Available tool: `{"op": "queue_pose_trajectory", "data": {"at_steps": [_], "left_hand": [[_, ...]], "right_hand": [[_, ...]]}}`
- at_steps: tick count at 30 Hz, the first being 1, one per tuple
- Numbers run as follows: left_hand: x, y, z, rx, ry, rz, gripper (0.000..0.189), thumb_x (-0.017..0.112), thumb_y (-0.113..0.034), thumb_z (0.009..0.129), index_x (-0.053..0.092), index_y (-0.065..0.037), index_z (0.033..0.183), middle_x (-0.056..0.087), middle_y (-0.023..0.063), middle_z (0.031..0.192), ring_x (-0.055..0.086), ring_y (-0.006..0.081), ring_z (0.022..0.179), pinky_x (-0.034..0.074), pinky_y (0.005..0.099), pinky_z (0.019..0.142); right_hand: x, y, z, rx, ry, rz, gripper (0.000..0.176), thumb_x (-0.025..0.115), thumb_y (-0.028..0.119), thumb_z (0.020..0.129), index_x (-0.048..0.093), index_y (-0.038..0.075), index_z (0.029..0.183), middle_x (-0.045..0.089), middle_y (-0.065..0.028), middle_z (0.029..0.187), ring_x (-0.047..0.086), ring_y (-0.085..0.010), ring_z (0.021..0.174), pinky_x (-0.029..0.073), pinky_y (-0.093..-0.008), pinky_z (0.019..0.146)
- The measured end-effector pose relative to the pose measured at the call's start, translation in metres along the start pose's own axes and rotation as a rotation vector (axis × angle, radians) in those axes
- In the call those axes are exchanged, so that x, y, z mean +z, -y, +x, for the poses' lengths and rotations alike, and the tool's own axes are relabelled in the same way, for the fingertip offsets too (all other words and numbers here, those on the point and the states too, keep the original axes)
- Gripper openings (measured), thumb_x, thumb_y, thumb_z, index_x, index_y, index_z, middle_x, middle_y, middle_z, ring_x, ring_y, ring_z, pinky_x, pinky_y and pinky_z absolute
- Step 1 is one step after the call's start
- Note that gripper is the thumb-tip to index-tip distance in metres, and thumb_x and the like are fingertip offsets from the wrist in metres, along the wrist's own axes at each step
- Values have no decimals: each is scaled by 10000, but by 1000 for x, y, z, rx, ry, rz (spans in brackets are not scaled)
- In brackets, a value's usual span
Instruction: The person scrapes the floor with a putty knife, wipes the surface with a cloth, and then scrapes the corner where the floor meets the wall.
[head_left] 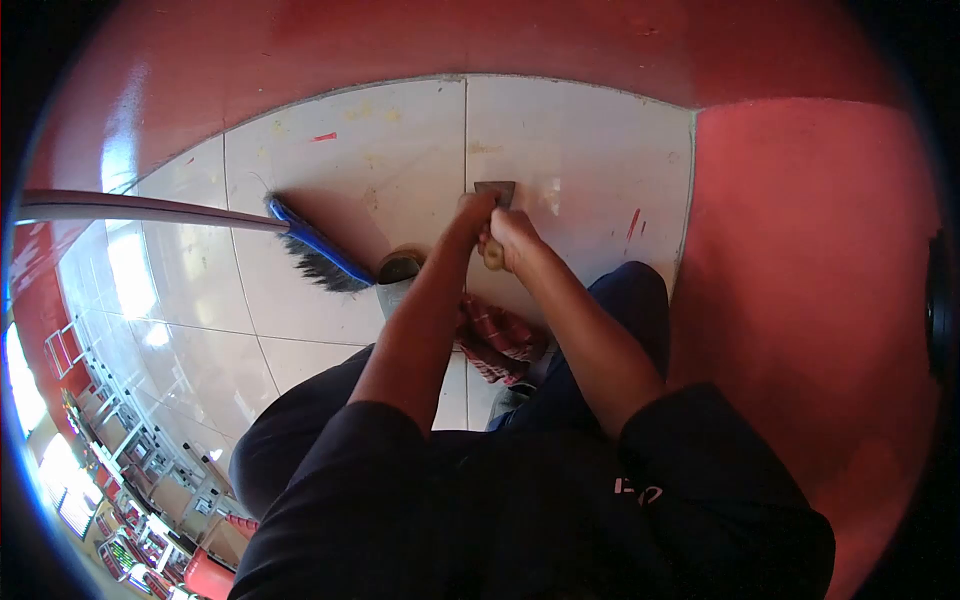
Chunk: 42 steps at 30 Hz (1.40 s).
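Note:
A scraper (495,188) with a flat metal blade and a rounded tan handle rests its blade on the white floor tiles (570,130). My right hand (513,232) is wrapped round its handle, whose end sticks out below the fingers. Closed against the upper part of the same tool, near the blade, is my left hand (478,208). Red paint marks show on the tiles to the right and upper left. Below my hands, between my legs, lies a red patterned cloth (500,338).
A broom (322,250) with a blue head and dark bristles lies at the left. Beside it is a small round container (400,265). Red walls (800,250) border the tiles at the top and right. Chairs or desks (130,430) stand far left.

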<state>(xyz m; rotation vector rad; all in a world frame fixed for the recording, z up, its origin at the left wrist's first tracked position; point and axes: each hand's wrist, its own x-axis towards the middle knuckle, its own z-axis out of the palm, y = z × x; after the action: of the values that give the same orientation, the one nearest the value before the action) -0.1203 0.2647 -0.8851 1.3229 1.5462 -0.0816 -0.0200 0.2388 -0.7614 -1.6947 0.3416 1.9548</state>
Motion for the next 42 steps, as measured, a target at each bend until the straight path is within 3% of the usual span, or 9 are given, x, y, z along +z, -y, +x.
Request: {"op": "queue_pose_trajectory", "data": {"at_steps": [7,13,15,19,24,30,35,37,42], "left_hand": [[-45,-50,21,-493,125,-464,412,482,-388,775,479,-31,572,426,118,436,418,241,310,339,417,306],[3,14,38,332,-163,-190,439,487,-412,770,572,19,755,554,164,618,503,286,428,400,491,438],[-27,-25,36,-362,109,-525,418,487,-434,762,534,-26,686,498,146,544,466,282,399,363,488,394],[-61,-69,39,-319,107,-338,429,482,-415,762,533,2,677,510,158,543,489,275,387,372,445,360],[-15,-24,39,-133,-122,-165,461,502,-452,751,621,-16,840,599,190,829,542,330,905,434,522,627],[-73,-71,67,-399,192,-417,454,427,-463,780,543,-36,679,535,168,586,510,287,445,408,450,412],[-56,-49,79,573,-200,-17,463,489,-426,760,591,16,854,576,187,682,573,272,566,449,440,511],[-80,-89,77,-323,142,-388,442,473,-458,766,571,-27,752,544,157,601,539,270,478,423,472,446],[-80,-81,104,-232,118,-309,447,459,-469,767,514,-63,587,452,119,433,428,223,321,366,397,334]], "right_hand": [[20,32,30,-35,140,26,229,371,203,858,467,35,735,476,-86,573,456,-190,415,393,-344,361],[-5,15,28,-74,135,-116,225,365,217,871,460,22,810,490,-87,642,488,-186,480,422,-353,388],[12,37,37,-8,177,-103,183,362,174,858,462,30,809,492,-82,639,490,-186,480,426,-348,396],[29,61,38,-89,156,-13,202,363,183,857,471,27,788,493,-92,626,482,-192,453,424,-343,380],[11,41,21,-40,82,-36,189,374,139,834,479,18,734,480,-93,567,470,-190,426,387,-340,351],[35,86,36,-159,181,-19,194,371,122,822,492,12,718,484,-97,560,478,-201,435,409,-346,385],[31,86,45,-138,135,42,199,369,151,836,491,21,747,488,-94,583,470,-189,431,407,-336,379],[42,100,58,-107,173,6,212,358,134,823,486,28,692,477,-86,544,466,-186,422,403,-334,377],[41,111,42,-127,100,26,221,323,112,825,485,22,705,465,-85,537,460,-188,421,416,-334,396]]}}
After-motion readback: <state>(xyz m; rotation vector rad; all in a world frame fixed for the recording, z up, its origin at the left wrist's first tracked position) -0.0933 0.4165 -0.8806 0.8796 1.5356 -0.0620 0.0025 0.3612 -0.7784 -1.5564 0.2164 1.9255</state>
